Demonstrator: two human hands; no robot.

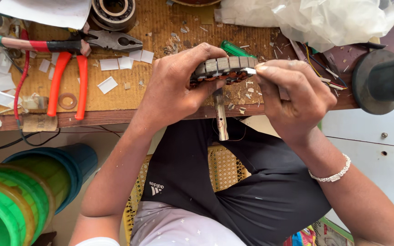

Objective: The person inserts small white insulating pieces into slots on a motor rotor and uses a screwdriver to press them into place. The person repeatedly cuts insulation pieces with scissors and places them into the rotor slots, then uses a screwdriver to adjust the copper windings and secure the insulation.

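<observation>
My left hand (175,89) grips a round motor stator (224,68) with grey steel segments and copper windings, held edge-up over the bench's front edge. A metal shaft (221,116) hangs down from its middle. My right hand (292,98) pinches a small white paper strip (250,70) against the stator's right rim, fingers closed on it.
Orange-handled pliers (83,54) and cut white paper pieces (110,84) lie on the wooden bench (115,111) at left. A bearing (113,11) sits at the back. A green screwdriver (233,48) lies behind the stator, a crumpled plastic bag (324,18) at back right. Stacked green buckets (19,196) stand lower left.
</observation>
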